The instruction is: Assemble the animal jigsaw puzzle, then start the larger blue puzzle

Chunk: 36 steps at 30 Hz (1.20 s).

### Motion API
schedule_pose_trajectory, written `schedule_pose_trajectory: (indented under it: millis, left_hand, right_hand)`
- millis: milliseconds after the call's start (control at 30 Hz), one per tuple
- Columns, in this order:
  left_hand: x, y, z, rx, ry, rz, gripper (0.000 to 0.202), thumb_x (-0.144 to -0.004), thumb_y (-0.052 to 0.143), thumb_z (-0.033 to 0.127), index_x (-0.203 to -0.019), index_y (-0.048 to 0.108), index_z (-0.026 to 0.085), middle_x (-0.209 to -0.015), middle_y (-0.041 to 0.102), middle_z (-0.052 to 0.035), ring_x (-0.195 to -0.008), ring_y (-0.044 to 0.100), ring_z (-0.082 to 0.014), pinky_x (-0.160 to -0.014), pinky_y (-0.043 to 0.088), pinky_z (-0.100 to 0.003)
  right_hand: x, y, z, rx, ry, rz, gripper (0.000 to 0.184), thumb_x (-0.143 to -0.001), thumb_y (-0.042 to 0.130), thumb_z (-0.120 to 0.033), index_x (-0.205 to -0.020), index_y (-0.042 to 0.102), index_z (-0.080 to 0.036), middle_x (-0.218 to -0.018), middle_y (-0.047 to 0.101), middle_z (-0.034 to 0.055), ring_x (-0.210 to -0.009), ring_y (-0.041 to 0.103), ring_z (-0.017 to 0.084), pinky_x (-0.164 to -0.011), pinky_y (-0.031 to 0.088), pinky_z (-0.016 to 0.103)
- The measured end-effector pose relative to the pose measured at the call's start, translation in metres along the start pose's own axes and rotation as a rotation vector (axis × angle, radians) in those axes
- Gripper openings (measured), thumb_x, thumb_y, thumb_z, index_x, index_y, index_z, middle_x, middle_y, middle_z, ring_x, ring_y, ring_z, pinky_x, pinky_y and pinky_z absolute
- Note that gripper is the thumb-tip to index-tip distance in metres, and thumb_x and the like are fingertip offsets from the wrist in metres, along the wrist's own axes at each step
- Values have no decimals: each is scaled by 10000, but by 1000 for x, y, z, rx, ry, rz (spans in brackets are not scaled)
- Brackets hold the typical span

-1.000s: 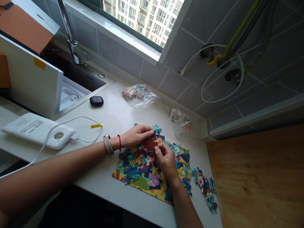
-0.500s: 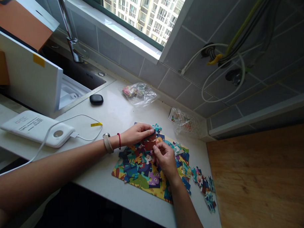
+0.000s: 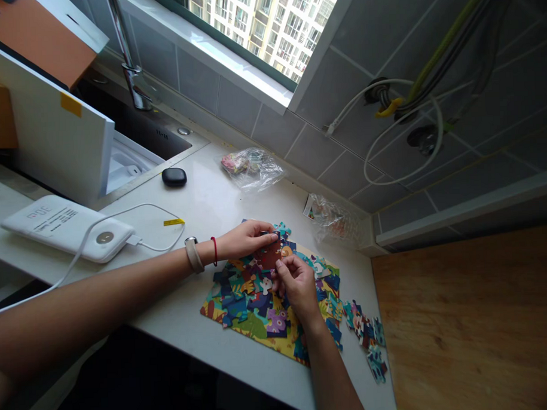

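Two grips hold the reddish-brown puzzle section [image 3: 270,256]: my left hand [image 3: 246,239] pinches its far side, my right hand [image 3: 299,284] its near-right corner, probably steadying it between them. It's over the heaped puzzle pieces [image 3: 276,322] on the bench [image 3: 204,201], likely keeping others within reach.

White power bank [image 3: 61,233] — print too blurred.

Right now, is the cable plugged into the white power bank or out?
Plugged in: the white plug meets the end of the power bank with no visible gap.
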<state>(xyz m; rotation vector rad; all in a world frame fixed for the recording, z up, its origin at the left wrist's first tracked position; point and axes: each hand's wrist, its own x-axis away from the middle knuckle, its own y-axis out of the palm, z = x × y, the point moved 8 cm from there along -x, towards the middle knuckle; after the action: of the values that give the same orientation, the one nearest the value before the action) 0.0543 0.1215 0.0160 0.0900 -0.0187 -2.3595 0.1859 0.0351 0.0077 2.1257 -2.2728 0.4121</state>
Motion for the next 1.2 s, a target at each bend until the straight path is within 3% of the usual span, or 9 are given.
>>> schedule_pose_trajectory:
  millis: [367, 633, 967, 1200]
  left_hand:
    - [-1, -3, -1, 21, -23, -5, 376, -872, 749, 499, -982, 693, 144, -769, 716, -25, -650, 639, -141, -568, 493, -223]
    - [-1, -3, -1, 72, -50, -10, 410, -900, 707, 529, -995, 675, 132, -892, 746, -62, -738, 674, -148, -645, 542, -247]
    - [-2, -4, -6, 97, -95, -18, 419, -858, 756, 534, -971, 652, 144, -773, 698, -9, -660, 644, -128, -615, 545, -239]
    - [0, 0, -5, 94, -84, -36, 416, -877, 745, 532, -996, 669, 140, -822, 730, -30, -671, 653, -131, -619, 536, -239]
  right_hand:
    - [-1, -2, -3, -8, 11, 12, 472, -807, 761, -656, -752, 586, -222, -621, 695, -3, -434, 585, 131, -388, 422, 230]
    - [-1, -1, -6, -37, 20, 8, 491, -783, 777, -673, -756, 588, -220, -624, 688, -9, -436, 585, 126, -397, 437, 230]
    - [-3, -6, -1, -69, 26, 43, 468, -799, 778, -650, -786, 596, -220, -656, 682, -11, -483, 611, 138, -426, 491, 243]
    - [-1, 1, 1, -69, 35, -19, 440, -785, 812, -624, -880, 644, -229, -588, 650, -38, -464, 587, 147, -430, 489, 255]
